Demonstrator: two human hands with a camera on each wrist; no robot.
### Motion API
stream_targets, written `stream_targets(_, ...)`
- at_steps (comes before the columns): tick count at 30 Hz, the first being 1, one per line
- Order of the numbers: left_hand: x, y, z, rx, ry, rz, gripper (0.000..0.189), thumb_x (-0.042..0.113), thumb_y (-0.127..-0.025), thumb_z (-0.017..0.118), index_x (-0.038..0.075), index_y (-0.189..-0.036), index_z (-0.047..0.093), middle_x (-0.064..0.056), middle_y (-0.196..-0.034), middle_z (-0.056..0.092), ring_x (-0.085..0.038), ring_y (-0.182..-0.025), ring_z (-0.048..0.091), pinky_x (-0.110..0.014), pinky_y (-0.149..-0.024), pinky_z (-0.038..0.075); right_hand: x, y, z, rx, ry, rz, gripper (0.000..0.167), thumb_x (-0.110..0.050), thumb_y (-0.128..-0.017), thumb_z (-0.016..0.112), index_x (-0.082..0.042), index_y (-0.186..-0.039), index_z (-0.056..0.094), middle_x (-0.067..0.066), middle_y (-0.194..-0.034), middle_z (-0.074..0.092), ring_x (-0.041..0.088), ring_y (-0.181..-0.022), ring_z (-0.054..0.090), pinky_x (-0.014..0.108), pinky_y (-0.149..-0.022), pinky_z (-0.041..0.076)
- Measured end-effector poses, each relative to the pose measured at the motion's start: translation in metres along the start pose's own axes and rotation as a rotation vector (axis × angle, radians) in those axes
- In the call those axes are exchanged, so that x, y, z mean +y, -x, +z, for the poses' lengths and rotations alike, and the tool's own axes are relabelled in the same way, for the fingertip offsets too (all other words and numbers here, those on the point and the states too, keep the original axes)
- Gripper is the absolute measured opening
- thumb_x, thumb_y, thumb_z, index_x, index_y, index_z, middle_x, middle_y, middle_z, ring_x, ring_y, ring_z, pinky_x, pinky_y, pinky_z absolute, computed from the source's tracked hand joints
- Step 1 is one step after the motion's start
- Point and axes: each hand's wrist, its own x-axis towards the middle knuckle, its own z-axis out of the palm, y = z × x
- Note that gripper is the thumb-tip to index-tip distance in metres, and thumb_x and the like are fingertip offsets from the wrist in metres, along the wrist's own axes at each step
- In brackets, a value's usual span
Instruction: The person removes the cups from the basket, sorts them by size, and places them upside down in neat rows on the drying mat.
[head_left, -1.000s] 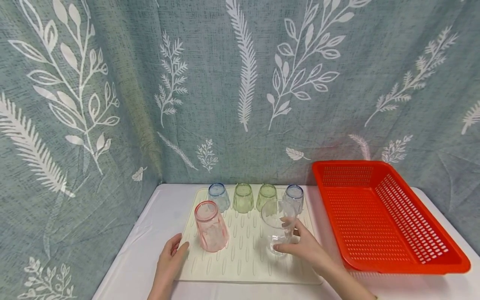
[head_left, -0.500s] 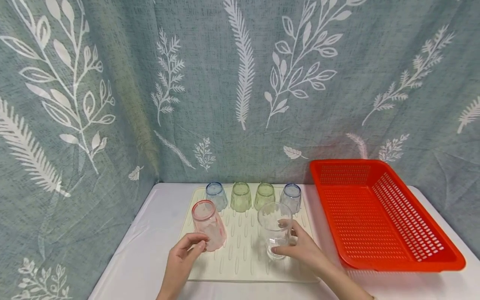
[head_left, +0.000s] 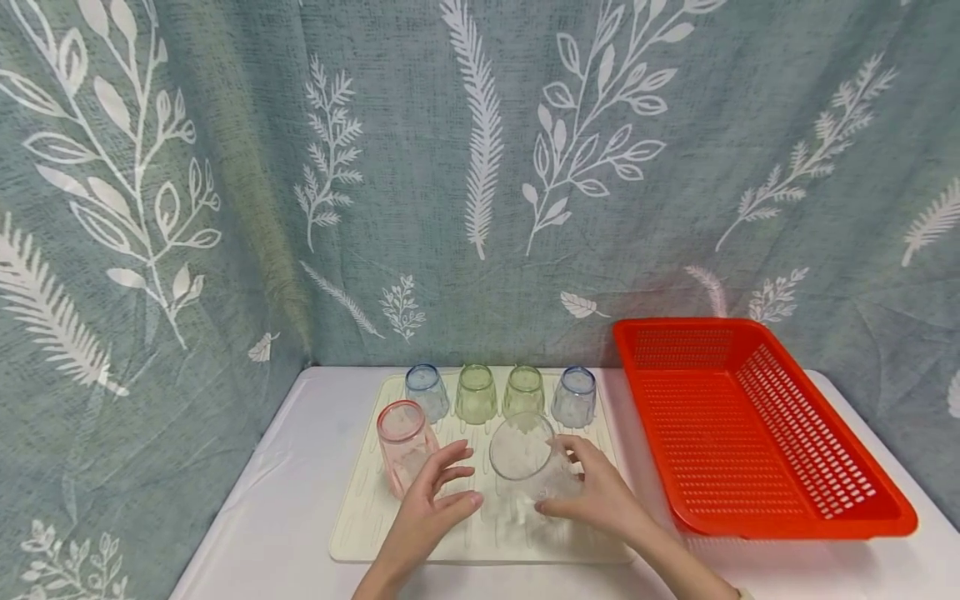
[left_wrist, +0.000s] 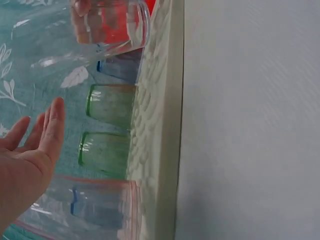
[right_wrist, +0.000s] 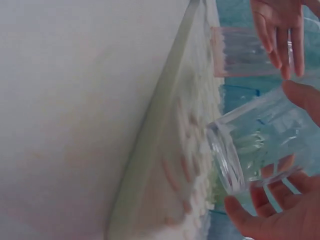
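My right hand grips a clear glass low on its right side, thumb and fingers around it. The glass tilts to the left above the drying mat, its wide mouth up and its thick base near the mat in the right wrist view. On the mouth's left side, my left hand is held with fingers spread and nothing in them. Behind that hand, and partly hidden by it, a pink glass stands narrow end up on the mat. The left wrist view shows the left palm apart from the clear glass.
Along the mat's back edge stand a light-blue glass, two green glasses and a blue-rimmed glass. A red perforated basket stands to the right of the mat. A leaf-patterned curtain hangs behind the white table.
My left hand has moved right, past the front of the pink glass, toward the clear glass. The clear glass has tipped to the left in my right hand.
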Motion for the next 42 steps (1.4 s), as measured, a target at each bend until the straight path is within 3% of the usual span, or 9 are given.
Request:
stream_targets(5, 0.002, -0.003, 0.006, 0.002, -0.046, 0.000, 0.068, 0.007, -0.083, 0.075, 0.011, -0.143, 0.044, -0.014, -0.140, 0.045, -0.038, -0.123, 0.047, -0.031, -0.088, 0.053, -0.002, 0.001, 0.000, 0.027, 0.155, -0.133, 0.077, -0.028, -0.055, 0.093, -0.010, -0.123, 0.059, 0.003, -0.115, 0.061, 0.021, -0.101, 0.054, 0.040, -0.085, 0.047)
stream_targets(9, 0.002, -0.004, 0.009, -0.014, -0.125, -0.012, 0.072, 0.011, -0.081, 0.079, 0.017, -0.144, 0.044, -0.012, -0.144, 0.043, -0.038, -0.124, 0.046, -0.031, -0.086, 0.053, -0.006, 0.003, 0.001, 0.018, 0.225, -0.203, 0.077, -0.025, -0.055, 0.093, -0.009, -0.122, 0.058, 0.001, -0.116, 0.060, 0.023, -0.107, 0.052, 0.045, -0.089, 0.046)
stream_targets(17, 0.002, -0.004, 0.015, -0.015, -0.259, 0.024, 0.080, 0.018, -0.075, 0.085, 0.029, -0.144, 0.044, -0.002, -0.144, 0.045, -0.036, -0.123, 0.045, -0.029, -0.081, 0.055, -0.012, 0.009, 0.006, 0.003, 0.330, -0.241, 0.078, -0.024, -0.056, 0.093, -0.015, -0.124, 0.056, -0.004, -0.118, 0.055, 0.018, -0.110, 0.047, 0.041, -0.087, 0.049)
stream_targets(28, 0.000, -0.004, 0.015, 0.007, -0.274, 0.012, 0.066, 0.018, -0.075, 0.085, 0.023, -0.134, 0.055, -0.004, -0.132, 0.054, -0.037, -0.117, 0.050, -0.026, -0.073, 0.056, -0.010, 0.013, 0.009, 0.015, 0.331, -0.298, 0.080, -0.024, -0.057, 0.093, -0.016, -0.127, 0.056, -0.004, -0.120, 0.052, 0.017, -0.110, 0.045, 0.038, -0.085, 0.049)
stream_targets(34, -0.005, -0.004, 0.013, 0.064, -0.210, 0.003, 0.062, 0.013, -0.076, 0.084, 0.017, -0.132, 0.056, -0.013, -0.128, 0.056, -0.035, -0.116, 0.052, -0.028, -0.070, 0.057, -0.006, 0.013, 0.006, -0.012, 0.219, -0.248, 0.085, -0.029, -0.062, 0.092, -0.016, -0.136, 0.050, -0.002, -0.127, 0.052, 0.021, -0.116, 0.047, 0.044, -0.092, 0.047)
stream_targets(39, -0.006, -0.003, 0.012, 0.124, -0.190, -0.015, 0.061, 0.012, -0.078, 0.081, 0.014, -0.133, 0.055, -0.013, -0.128, 0.056, -0.030, -0.115, 0.054, -0.031, -0.073, 0.056, -0.004, 0.009, -0.001, -0.037, -0.034, -0.083, 0.084, -0.028, -0.068, 0.090, -0.012, -0.138, 0.048, 0.009, -0.130, 0.051, 0.026, -0.115, 0.049, 0.047, -0.093, 0.047)
stream_targets(42, -0.007, -0.003, 0.012, 0.142, -0.150, -0.030, 0.061, 0.012, -0.080, 0.079, 0.012, -0.135, 0.053, -0.012, -0.128, 0.055, -0.028, -0.116, 0.053, -0.036, -0.083, 0.053, -0.002, 0.008, -0.004, -0.033, -0.194, 0.047, 0.076, -0.023, -0.074, 0.086, -0.011, -0.139, 0.048, 0.014, -0.135, 0.049, 0.032, -0.120, 0.045, 0.048, -0.095, 0.045)
